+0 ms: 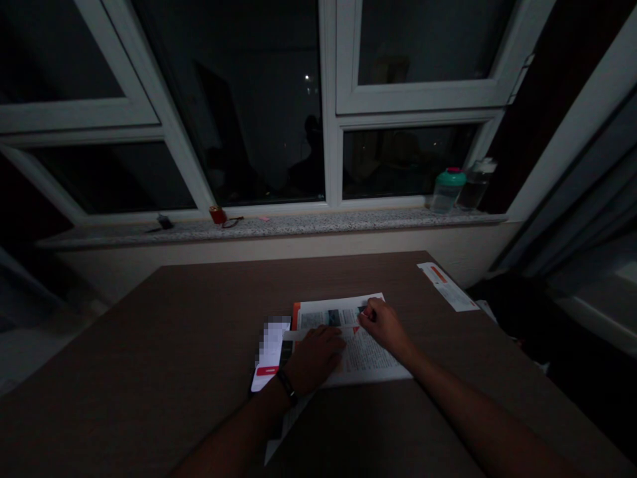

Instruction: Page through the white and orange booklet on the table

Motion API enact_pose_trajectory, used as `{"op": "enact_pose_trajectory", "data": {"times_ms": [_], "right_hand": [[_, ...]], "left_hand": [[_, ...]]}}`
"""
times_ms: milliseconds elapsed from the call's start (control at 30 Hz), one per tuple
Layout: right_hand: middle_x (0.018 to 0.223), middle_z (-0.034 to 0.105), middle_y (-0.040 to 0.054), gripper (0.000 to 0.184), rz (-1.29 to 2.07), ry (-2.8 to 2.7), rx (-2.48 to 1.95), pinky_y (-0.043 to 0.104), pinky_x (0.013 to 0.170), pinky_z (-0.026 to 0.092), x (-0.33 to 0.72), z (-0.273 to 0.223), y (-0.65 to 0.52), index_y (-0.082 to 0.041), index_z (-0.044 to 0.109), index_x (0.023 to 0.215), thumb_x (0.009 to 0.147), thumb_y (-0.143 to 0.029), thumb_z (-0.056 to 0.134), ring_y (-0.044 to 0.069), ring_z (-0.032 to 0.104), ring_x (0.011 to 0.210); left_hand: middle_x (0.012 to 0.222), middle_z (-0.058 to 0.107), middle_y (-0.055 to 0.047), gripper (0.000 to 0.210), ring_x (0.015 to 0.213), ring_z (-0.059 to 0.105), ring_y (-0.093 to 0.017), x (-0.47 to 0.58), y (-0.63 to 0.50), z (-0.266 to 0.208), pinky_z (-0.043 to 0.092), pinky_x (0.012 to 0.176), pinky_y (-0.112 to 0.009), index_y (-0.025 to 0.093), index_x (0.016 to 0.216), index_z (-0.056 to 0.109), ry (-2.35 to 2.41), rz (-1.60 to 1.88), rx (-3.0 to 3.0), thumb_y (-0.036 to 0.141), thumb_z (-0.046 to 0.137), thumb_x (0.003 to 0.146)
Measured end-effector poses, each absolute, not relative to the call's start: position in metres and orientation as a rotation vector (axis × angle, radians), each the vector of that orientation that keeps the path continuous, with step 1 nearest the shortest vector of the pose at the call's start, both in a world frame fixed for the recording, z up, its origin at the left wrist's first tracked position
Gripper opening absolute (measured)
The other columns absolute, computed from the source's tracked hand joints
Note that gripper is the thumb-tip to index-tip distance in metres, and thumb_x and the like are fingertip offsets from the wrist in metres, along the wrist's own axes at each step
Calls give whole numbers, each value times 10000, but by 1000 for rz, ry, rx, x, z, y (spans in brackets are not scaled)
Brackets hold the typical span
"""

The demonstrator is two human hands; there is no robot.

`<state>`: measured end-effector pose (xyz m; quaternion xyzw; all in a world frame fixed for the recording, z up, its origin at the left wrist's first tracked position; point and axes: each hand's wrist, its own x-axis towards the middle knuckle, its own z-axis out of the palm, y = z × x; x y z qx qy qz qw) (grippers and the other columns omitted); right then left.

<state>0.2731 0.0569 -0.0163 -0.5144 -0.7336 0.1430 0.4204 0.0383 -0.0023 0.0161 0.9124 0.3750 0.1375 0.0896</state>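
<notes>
A printed page (365, 355) with dense text and small pictures lies on the dark wooden table, over other printed sheets (318, 307) with an orange corner. My left hand (318, 355), a dark band at its wrist, rests palm down across the page with its fingers laid out. At the page's upper right, the fingers of my right hand (381, 318) are pinched together on the paper's edge; the exact grip is partly hidden. A lit phone (269, 355) lies just left of the sheets, close to my left wrist. A narrow paper corner pokes out below that wrist.
A loose printed strip of paper (448, 287) lies at the table's (189, 318) right edge. On the speckled window sill (318, 224) stand a green-lidded bottle (448, 192), a clear bottle (475, 186) and a small red container (217, 214). Dark windows rise behind.
</notes>
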Motion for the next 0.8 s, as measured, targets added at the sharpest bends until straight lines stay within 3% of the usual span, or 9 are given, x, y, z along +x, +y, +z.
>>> {"op": "enact_pose_trajectory", "data": {"times_ms": [200,333,500,800], "right_hand": [[714,574,-3,154,357,-1727,-1303,257,618,374,276,-19,54,-209,505,717,786,-229,641,160,534,659],[723,587,-2,146,374,-1734,-1287,259,629,385,276,-17,53,-205,530,742,802,-275,643,159,538,663],[730,583,-3,137,419,-1758,-1304,254,616,382,274,-12,51,-203,541,748,790,-258,660,161,538,672],[782,605,-5,85,570,-1983,-1156,257,678,412,267,-5,39,-208,563,795,831,-220,639,163,570,747]], "left_hand": [[1312,549,-70,257,1249,459,-255,38,-5,14,350,1075,-455,246,1197,598,1175,496,2693,253,582,941],[1398,517,-78,384,1293,443,-253,38,-5,14,347,1091,-455,235,1335,506,1223,456,2684,300,549,960],[1486,437,-70,384,1338,399,-282,36,-4,14,360,1080,-483,236,1340,512,1329,359,2674,302,534,962],[1327,504,-106,444,1256,434,-308,37,-6,11,389,1034,-504,264,1400,467,1426,419,2702,335,531,967]]}}
